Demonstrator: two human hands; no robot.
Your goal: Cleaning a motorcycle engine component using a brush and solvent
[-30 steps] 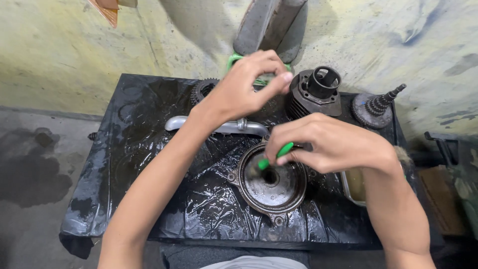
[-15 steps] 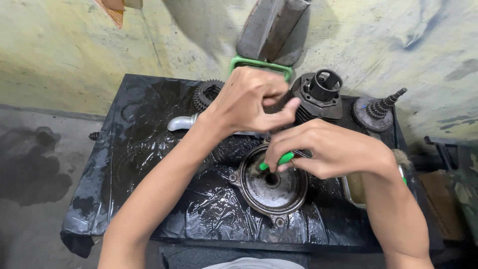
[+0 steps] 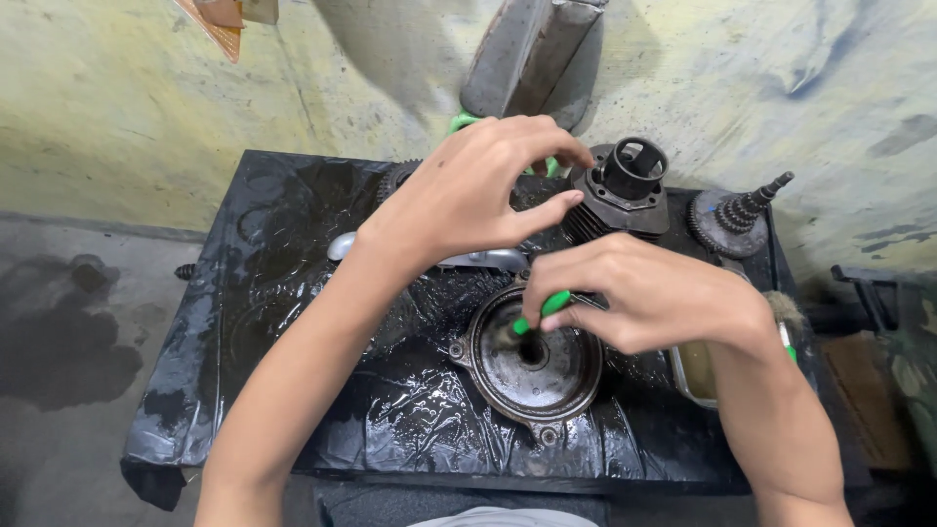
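A round, dirty metal engine cover point(image 3: 547, 385) lies on a wet black plastic sheet point(image 3: 283, 293). My right hand point(image 3: 654, 293) grips a small green-handled brush point(image 3: 540, 313) whose tip sits in the cover's centre hole. My left hand point(image 3: 468, 195) hovers above and behind the cover, fingers curled with thumb and forefinger apart. Nothing shows between them. It is nearest a chrome curved part point(image 3: 483, 260) lying on the sheet.
A finned black engine cylinder point(image 3: 625, 190) and a gear shaft point(image 3: 737, 220) stand at the back right. A metal tray of yellowish liquid point(image 3: 693, 376) and another brush point(image 3: 783, 317) lie right of my wrist. A grey metal part point(image 3: 532, 59) leans on the wall.
My left hand has drawn back from the green object at the back toward the cover. My right hand stays at the cover with the brush, shifting slightly.
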